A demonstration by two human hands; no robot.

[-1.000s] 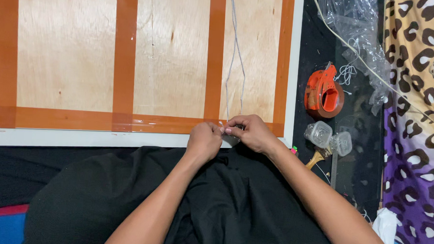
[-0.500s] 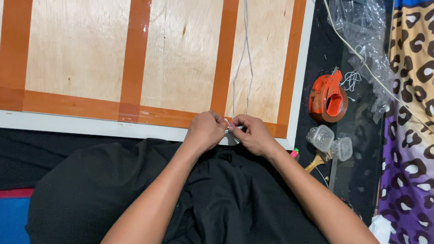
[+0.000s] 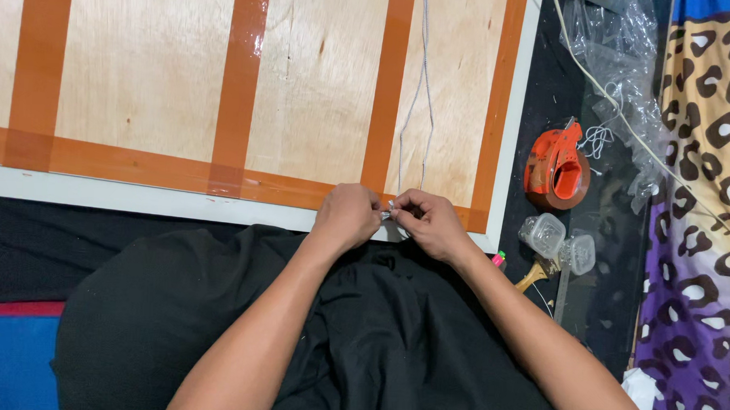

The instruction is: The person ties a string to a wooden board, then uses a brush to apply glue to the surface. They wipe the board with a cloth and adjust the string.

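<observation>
The left hand (image 3: 348,216) and the right hand (image 3: 429,222) were seen close together just below the centre of the frame, fingertips pinched narrowly toward each other over a small pale item (image 3: 388,215) held between them; what that item was could not be told, as it was mostly covered by the fingers. A thin pale string (image 3: 422,86) was seen running down from the top edge of the frame to the point where the fingers met. The hands were placed at the lower edge of a wooden board (image 3: 143,68) crossed by orange tape strips (image 3: 240,71) and bordered by a white frame (image 3: 98,192). Black cloth (image 3: 377,335) was spread beneath the forearms across the lower part of the frame. To the right of the board, an orange tape dispenser (image 3: 556,167) and two small clear plastic containers (image 3: 558,240) were laid on a dark surface, with crumpled clear plastic (image 3: 620,68) at the upper right and a leopard-print fabric (image 3: 705,201) along the right edge
</observation>
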